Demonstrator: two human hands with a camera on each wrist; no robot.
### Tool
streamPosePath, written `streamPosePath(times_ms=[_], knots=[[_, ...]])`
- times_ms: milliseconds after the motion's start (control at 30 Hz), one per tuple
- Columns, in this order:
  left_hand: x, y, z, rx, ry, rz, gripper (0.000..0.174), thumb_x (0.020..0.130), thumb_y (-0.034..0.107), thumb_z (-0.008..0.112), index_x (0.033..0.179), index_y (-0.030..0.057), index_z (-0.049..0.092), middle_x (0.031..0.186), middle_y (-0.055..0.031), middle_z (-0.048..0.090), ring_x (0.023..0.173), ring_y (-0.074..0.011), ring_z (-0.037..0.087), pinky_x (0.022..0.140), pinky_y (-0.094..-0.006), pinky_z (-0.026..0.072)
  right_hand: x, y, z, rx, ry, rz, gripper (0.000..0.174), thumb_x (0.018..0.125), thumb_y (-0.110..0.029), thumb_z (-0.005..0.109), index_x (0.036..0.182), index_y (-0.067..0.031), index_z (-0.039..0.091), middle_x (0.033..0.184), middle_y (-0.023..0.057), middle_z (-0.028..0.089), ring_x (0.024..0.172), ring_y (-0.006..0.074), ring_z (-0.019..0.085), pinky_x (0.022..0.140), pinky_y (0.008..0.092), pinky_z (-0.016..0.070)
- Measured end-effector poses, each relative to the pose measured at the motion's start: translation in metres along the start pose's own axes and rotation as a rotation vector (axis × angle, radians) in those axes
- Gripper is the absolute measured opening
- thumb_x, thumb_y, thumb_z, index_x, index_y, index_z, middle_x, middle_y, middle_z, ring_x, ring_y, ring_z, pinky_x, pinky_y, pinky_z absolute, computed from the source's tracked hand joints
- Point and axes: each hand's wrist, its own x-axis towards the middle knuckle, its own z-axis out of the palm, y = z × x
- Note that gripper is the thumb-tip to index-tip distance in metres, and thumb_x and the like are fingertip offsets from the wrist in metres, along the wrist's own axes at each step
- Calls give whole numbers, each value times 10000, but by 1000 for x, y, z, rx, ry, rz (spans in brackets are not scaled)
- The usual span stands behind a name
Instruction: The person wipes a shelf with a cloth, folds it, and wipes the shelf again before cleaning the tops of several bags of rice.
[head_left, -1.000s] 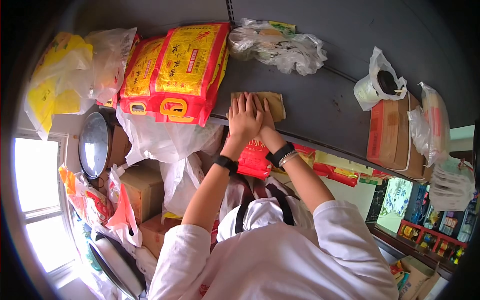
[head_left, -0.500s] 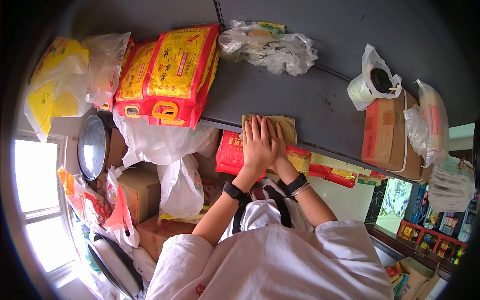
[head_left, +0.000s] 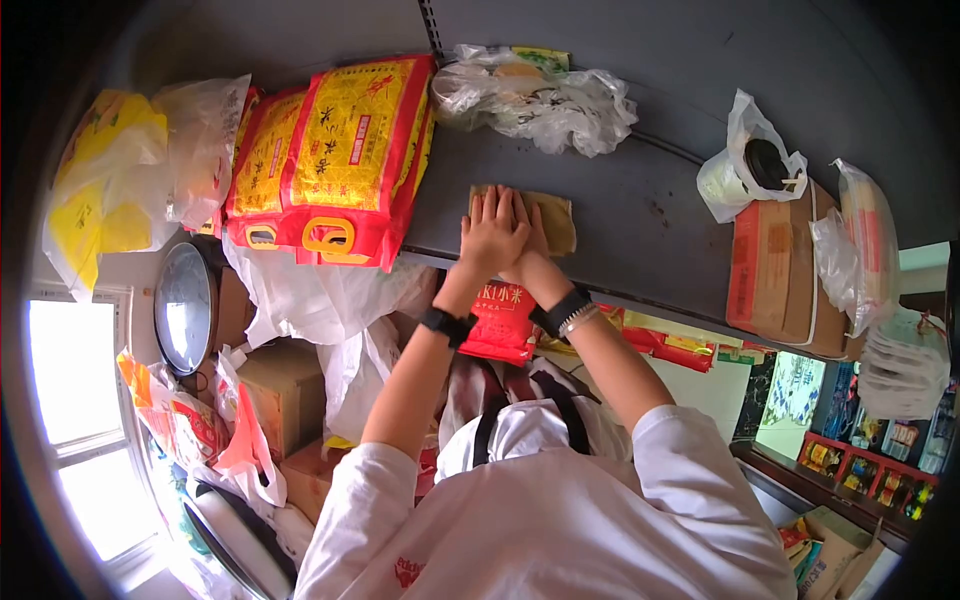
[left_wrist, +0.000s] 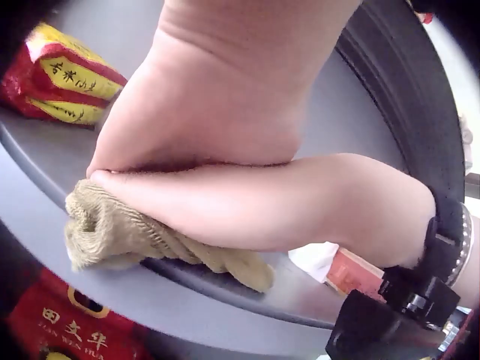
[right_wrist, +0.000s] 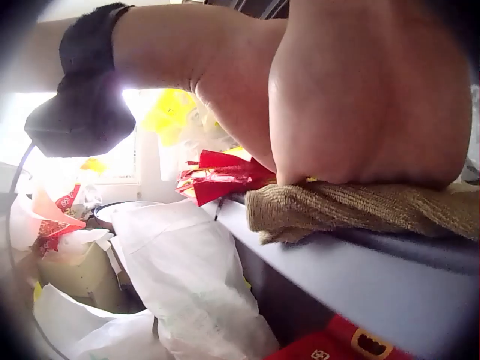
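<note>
Tan, coarse-woven cloth (head_left: 556,215) lies flat on the grey metal shelf (head_left: 640,220), close to its front edge, pinned under both hands. The left hand (head_left: 488,238) is stacked on the right hand (head_left: 537,250), fingers straight and close together, pressing down rather than gripping. This looks like the middle of a wiping stroke along the shelf. A further stroke would call for even downward pressure from the palms and room to slide. The red-and-yellow sacks (head_left: 335,150) sit close at 9 o'clock and the crumpled bag (head_left: 545,95) at 12, while the box (head_left: 778,265) at 3 is well apart, so the free run lies toward 3. Most of the cloth is covered by the hands, and the left hides much of the right's fingers. The wrist views show only palm heels and a bunched cloth edge, no fingertips. Whether the shelf carries dust or stains cannot be told.
</note>
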Motion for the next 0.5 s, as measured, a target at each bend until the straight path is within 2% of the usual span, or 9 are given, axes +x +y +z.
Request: streamPosePath(times_ms=[67,133,200,300,367,500], knots=[[28,-12,4,-3,-1,-16,641,832,418,440,1381,105,330,1440,-175,296,1323,-395,266,1003,-621,273,39,2,-6,-29,26,12,804,787,-477,510,1440,-115,211,1494,167,161,1366,361,152,1055,568,183],[47,-7,-9,70,-100,-127,654,841,451,422,1389,108,325,1461,-147,270,1338,-363,254,1013,-626,250,58,8,-11,-61,51,21,810,783,-479,515,1440,-115,212,1492,168,164,1365,362,154,1053,569,185],[62,-6,-12,106,-114,-138,673,848,489,407,1399,114,314,1474,-130,252,1348,-338,243,1020,-630,225,68,11,-15,-92,69,30,815,779,-481,519,1440,-116,212,1491,168,167,1364,363,156,1051,571,187],[82,-12,-6,143,-57,-117,689,847,515,412,1398,115,308,1470,-130,255,1350,-337,233,1037,-605,210,82,14,-17,-138,95,47,824,773,-484,526,1440,-116,213,1488,170,172,1362,363,159,1048,573,189],[90,-23,4,111,61,-36,704,843,540,415,1394,115,307,1463,-128,263,1351,-333,223,1050,-570,214,92,16,-15,-159,92,69,829,768,-486,531,1440,-117,214,1487,171,175,1361,364,161,1045,575,191],[99,-23,0,107,42,-36,689,849,539,406,1382,113,317,1462,-125,258,1353,-338,203,1067,-542,199,84,31,-5,-180,59,114,826,767,-485,533,1439,-122,219,1485,170,181,1360,363,165,1042,575,193]])
